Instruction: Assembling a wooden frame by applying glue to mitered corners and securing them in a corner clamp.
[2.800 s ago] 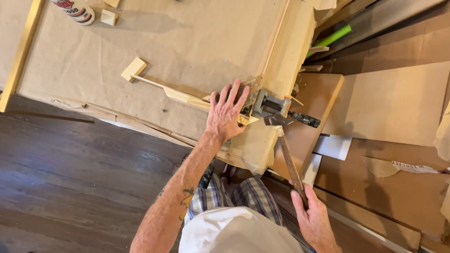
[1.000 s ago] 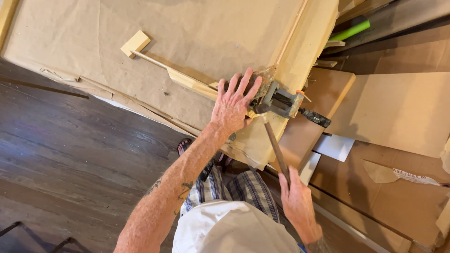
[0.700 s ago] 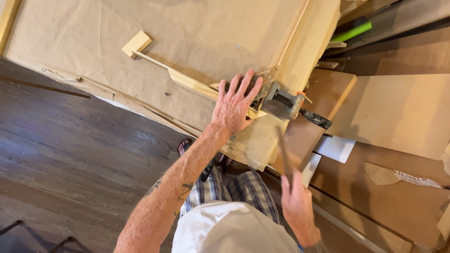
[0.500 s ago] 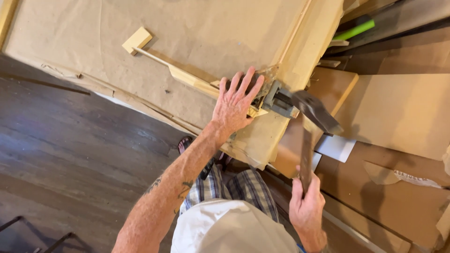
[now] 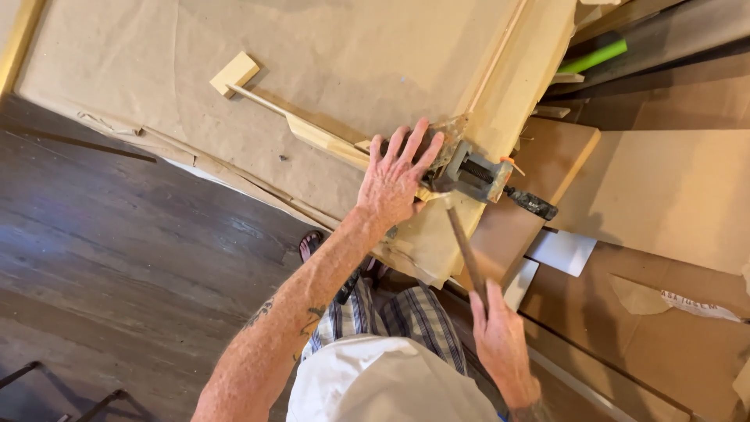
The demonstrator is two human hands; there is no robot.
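Your left hand (image 5: 397, 181) lies flat with fingers spread, gripping nothing, pressing a pale, narrow wooden strip (image 5: 324, 142) down onto the paper-covered workbench (image 5: 351, 55). Your right hand (image 5: 500, 344) is clenched around the lower end of a hammer with a long, slim brown wooden handle (image 5: 466, 252). Its head is at the strip's end, right beside your left fingertips, but it is partly hidden, so contact cannot be confirmed.

Just beyond your left fingers, a small grey metal vise (image 5: 474, 170) sits at the bench corner, with a dark screw handle (image 5: 531, 203) pointing out to the right. The strip runs from the vise diagonally up and left, ending at a small square pale wooden block (image 5: 234, 73).

The strip looks light, stiff and thin, likely to split or bounce under a hard blow; holding it flat close to the vise, as now, seems the surest place.

Brown cardboard sheets (image 5: 664, 195) and a bright green tube (image 5: 591, 57) lie to the right. Dark wooden floorboards (image 5: 117, 258) are below.
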